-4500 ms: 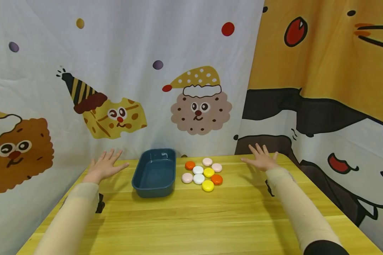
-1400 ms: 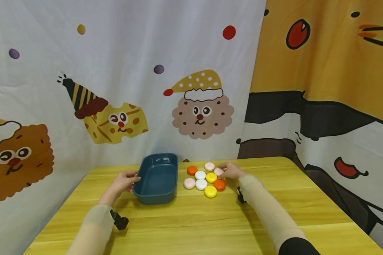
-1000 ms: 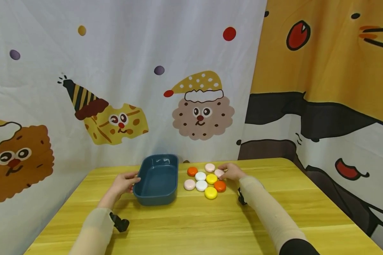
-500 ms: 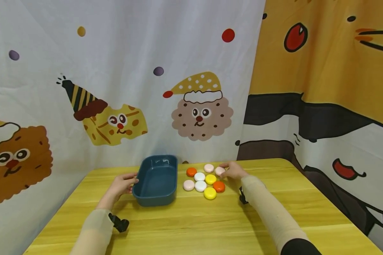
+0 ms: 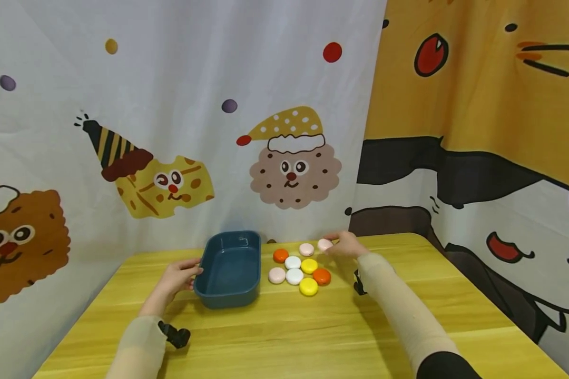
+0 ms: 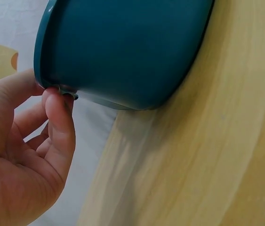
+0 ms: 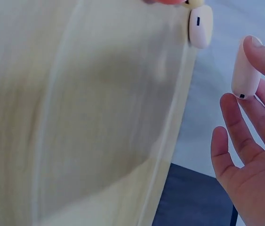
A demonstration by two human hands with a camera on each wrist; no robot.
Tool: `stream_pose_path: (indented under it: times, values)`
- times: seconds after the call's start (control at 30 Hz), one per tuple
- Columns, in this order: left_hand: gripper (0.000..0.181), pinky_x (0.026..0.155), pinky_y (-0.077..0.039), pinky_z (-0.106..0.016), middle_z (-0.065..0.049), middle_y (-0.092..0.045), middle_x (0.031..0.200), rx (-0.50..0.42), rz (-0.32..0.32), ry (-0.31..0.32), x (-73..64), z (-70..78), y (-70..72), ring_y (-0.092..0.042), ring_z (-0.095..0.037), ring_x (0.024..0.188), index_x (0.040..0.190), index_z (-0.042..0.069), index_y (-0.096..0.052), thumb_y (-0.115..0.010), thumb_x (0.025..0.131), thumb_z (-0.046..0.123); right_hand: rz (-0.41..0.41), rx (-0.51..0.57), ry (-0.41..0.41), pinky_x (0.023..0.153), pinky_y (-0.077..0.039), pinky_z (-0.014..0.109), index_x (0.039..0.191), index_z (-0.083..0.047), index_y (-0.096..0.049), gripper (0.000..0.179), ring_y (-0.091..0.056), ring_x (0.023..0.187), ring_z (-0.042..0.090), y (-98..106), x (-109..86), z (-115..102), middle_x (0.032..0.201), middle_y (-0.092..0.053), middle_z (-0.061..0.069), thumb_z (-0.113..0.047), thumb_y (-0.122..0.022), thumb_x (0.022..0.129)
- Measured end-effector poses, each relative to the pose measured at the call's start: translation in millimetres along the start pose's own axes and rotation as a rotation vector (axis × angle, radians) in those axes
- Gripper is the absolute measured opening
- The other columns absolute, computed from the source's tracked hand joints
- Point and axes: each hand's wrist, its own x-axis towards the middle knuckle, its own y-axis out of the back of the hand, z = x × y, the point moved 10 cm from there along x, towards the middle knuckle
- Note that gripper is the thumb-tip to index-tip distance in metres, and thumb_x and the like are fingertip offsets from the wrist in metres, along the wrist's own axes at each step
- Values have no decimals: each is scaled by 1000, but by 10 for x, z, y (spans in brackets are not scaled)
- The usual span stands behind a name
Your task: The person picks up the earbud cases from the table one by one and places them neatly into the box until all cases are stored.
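Note:
My left hand (image 5: 176, 278) pinches the left edge of a deep dark-teal rectangular dish (image 5: 204, 298), thumb and fingers at its rim. In the left wrist view, that hand (image 6: 28, 146) is close beside the teal wall of the dish (image 6: 118, 52). With thumb and fingertips, my right hand (image 5: 347, 246) holds a pale pink round disc (image 5: 324, 245) at the back right of a group of similar glossy discs. The right wrist view shows the held disc (image 7: 246, 70) raised off the table, a small dark slot on its side, between the thumb and fingers of the right hand (image 7: 259, 146).
On the wooden table (image 5: 275, 342) lie a yellow disc (image 5: 308, 287), an orange disc (image 5: 321, 276), a white disc (image 5: 294, 276), a pink disc (image 5: 277, 275) and several more, right of the dish. A cartoon-printed curtain (image 5: 284, 63) hangs behind the table.
From open above the table, the left hand came to the dish's edge and the right hand to the pink disc. The right hand has since lifted that disc up, away from the others.

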Motion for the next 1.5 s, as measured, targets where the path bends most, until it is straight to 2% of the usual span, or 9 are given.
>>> stream_pose_path:
  times: [0.2,0.47,0.73,0.93,1.03,1.27,1.4,1.5]
  values:
    - [52,58,-53,-29,-18,-63,112,3,-5,-5,3,-5,26,-54,-15,59,139,-5,-48,-62,92,11,-5,6,34,99,-42,47,125,2,-63,49,-52,120,35,-9,90,-118,126,-61,18,-12,-77,81]
    - [50,55,-51,-27,-24,-60,118,-1,-20,-27,18,14,-2,-52,-14,59,139,-7,-47,-60,94,10,-16,19,78,97,-43,47,127,0,-63,50,-52,120,35,3,152,-273,128,-60,17,-12,-77,81]
    - [50,56,-52,-27,-15,-64,106,-15,-8,-24,68,-8,4,-53,-16,59,138,-7,-48,-62,93,10,-16,20,101,98,-43,47,128,1,-62,50,-48,124,38,81,167,-435,129,-59,19,-10,-76,82]
    - [51,56,-52,-27,-18,-62,112,-38,-18,-30,34,-11,-9,-53,-15,59,139,-8,-47,-63,93,10,23,17,99,89,-49,42,129,2,-61,53,-58,111,33,211,182,-515,128,-60,17,-11,-78,80]
    - [51,55,-52,-27,-17,-62,112,-44,1,-22,-1,-51,13,-53,-16,58,138,-7,-48,-63,93,10,44,24,108,85,-51,39,128,0,-62,53,-61,105,28,256,180,-571,127,-61,16,-11,-79,80]
    - [50,56,-52,-28,-17,-63,113,-37,22,-23,-33,-110,36,-55,-17,59,137,-7,-49,-64,92,10,46,30,126,83,-51,39,129,-1,-62,56,-61,103,26,226,190,-643,126,-62,15,-16,-80,79]
    - [51,56,-53,-28,-18,-62,115,-37,16,-29,-7,-73,10,-56,-17,60,137,-6,-50,-64,92,12,71,83,116,84,-51,40,127,-4,-64,52,-62,101,25,234,210,-641,125,-62,13,-19,-80,79]
    - [51,57,-53,-28,-17,-62,116,-40,17,-25,-24,-86,16,-55,-18,61,138,-5,-50,-64,92,12,73,141,115,84,-52,40,125,-6,-66,50,-62,100,24,168,253,-635,124,-63,12,-21,-80,79]
